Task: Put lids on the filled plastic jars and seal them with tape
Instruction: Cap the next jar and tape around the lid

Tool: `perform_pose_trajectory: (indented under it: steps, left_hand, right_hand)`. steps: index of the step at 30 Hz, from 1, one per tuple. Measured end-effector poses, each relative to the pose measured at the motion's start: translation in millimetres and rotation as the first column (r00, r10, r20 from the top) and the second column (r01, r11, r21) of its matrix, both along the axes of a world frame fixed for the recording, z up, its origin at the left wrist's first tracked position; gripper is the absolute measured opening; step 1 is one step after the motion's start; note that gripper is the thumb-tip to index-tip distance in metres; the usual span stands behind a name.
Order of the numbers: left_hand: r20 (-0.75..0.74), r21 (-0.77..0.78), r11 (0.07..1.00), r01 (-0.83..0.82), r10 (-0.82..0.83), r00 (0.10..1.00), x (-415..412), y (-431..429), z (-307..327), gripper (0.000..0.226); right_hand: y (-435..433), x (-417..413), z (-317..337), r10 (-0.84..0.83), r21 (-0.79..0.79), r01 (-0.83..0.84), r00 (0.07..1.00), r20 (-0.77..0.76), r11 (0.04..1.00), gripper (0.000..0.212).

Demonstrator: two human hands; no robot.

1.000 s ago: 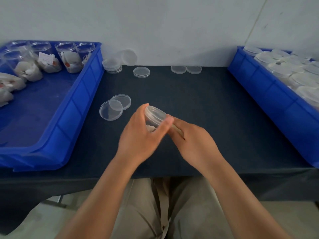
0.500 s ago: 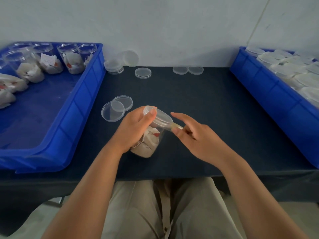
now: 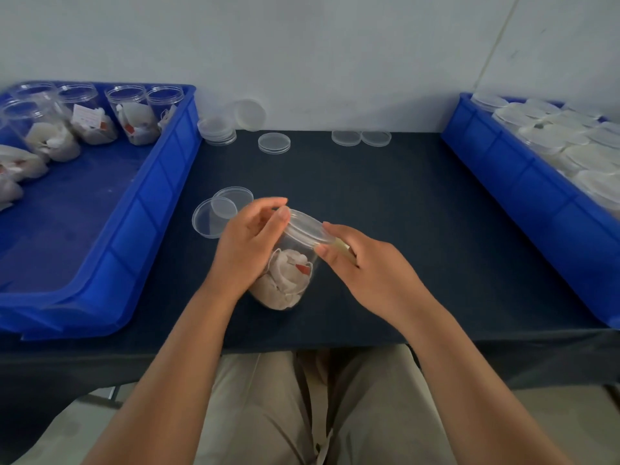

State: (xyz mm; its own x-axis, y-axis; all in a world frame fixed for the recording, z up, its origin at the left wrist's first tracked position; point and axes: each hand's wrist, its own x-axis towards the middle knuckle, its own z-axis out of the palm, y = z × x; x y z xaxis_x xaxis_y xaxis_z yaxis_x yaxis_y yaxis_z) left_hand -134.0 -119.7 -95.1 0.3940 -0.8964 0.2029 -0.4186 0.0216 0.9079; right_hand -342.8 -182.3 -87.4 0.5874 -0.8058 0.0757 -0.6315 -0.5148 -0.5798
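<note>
Gripping a tilted clear jar of white sachets, the left hand faces the right hand pinching tape at the jar's lid; left of them, a blue bin holds open filled jars.

Your widest free lane is the bare bench right of centre, running from the jar across to the right bin wall. Left of centre it is tight: two loose lids lie just beside your left hand, with the left bin wall close behind them. Along the back, a lid stack and flat lids sit near the wall, with gaps between.
</note>
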Motion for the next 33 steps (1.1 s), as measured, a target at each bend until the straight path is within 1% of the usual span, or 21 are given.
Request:
perform_pose_trajectory:
  steps: [1,3,4,5,6,8,11,13,14,16,18,20,23,25,27,29,33]
  left_hand:
    - [0.048,0.013,1.0,-0.011,0.011,0.999,-5.2,2.1,1.5,0.047]
    - [0.126,0.125,0.992,-0.01,-0.006,0.992,-20.1,5.7,-0.7,0.076]
    - [0.165,0.161,0.986,-0.042,0.015,0.986,-28.7,7.2,-2.7,0.093]
    - [0.203,0.157,0.984,-0.089,0.056,0.978,-34.7,8.1,-5.1,0.103]
    - [0.22,0.124,0.984,-0.128,0.099,0.971,-37.5,8.4,-6.8,0.106]
    - [0.22,0.065,0.987,-0.148,0.13,0.967,-34.6,7.3,-8.0,0.1]
    - [0.273,0.041,0.996,-0.079,0.065,0.96,-22.0,1.4,-8.5,0.095]
    - [0.28,0.065,0.997,-0.047,0.027,0.959,-16.5,-4.1,-7.3,0.095]
    - [0.267,0.079,0.996,-0.034,0.012,0.964,-14.5,-6.8,-6.1,0.095]
    - [0.214,0.096,0.995,0.006,-0.026,0.976,-10.8,-11.7,-2.1,0.091]
    - [0.164,0.107,0.993,0.051,-0.068,0.984,-5.7,-16.8,1.6,0.079]
    - [0.092,0.117,0.987,0.114,-0.125,0.988,-2.3,-20.7,2.3,0.068]
    - [-0.092,0.061,0.986,0.158,-0.152,0.984,1.3,-18.6,-5.3,0.061]
    - [-0.221,0.026,0.986,0.167,-0.157,0.963,3.9,-15.5,-12.0,0.063]
    - [-0.311,0.023,0.982,0.186,-0.17,0.935,5.0,-13.6,-14.9,0.066]
    - [-0.351,0.03,0.98,0.197,-0.175,0.92,6.5,-14.3,-14.2,0.066]
    - [-0.374,0.041,0.976,0.216,-0.185,0.909,7.7,-17.5,-11.8,0.063]
  right_hand:
    - [2.6,-0.4,0.8,-0.015,-0.003,0.015,1.0,0.006,1.0,0.074]
    - [6.7,-0.4,1.4,-0.019,-0.008,0.02,1.0,0.021,1.0,0.073]
    - [8.2,0.2,1.5,-0.015,-0.021,0.015,1.0,0.017,1.0,0.069]
    - [9.4,0.9,1.5,-0.012,-0.036,0.012,1.0,0.006,0.999,0.063]
    - [10.3,2.2,1.1,-0.011,-0.044,0.011,1.0,-0.003,0.999,0.059]
    - [10.0,3.7,-0.9,-0.003,-0.029,0.003,1.0,-0.007,1.0,0.061]
    - [4.1,0.5,-3.6,0.037,0.036,-0.037,0.999,0.008,0.999,0.068]
    - [-0.7,-5.7,-4.7,0.084,0.078,-0.084,0.996,0.007,0.993,0.074]
    - [-2.6,-9.5,-5.4,0.106,0.095,-0.106,0.994,0.007,0.99,0.075]
    - [-5.6,-15.8,-7.9,0.119,0.114,-0.122,0.992,0.032,0.986,0.07]
    - [-9.7,-18.7,-9.9,0.1,0.104,-0.105,0.993,0.058,0.989,0.068]
    - [-14.6,-18.2,-9.6,0.082,0.093,-0.088,0.994,0.066,0.992,0.072]
    - [-18.5,-12.6,-6.5,0.097,0.096,-0.104,0.992,0.078,0.99,0.076]
    - [-19.4,-8.5,-4.6,0.119,0.121,-0.128,0.99,0.074,0.984,0.079]
    - [-20.2,-6.3,-2.4,0.141,0.153,-0.147,0.989,0.051,0.977,0.082]
    - [-22.5,-7.0,1.9,0.168,0.169,-0.171,0.985,0.034,0.971,0.08]
    - [-30.8,-19.0,15.0,0.2,0.162,-0.196,0.98,-0.013,0.967,0.074]
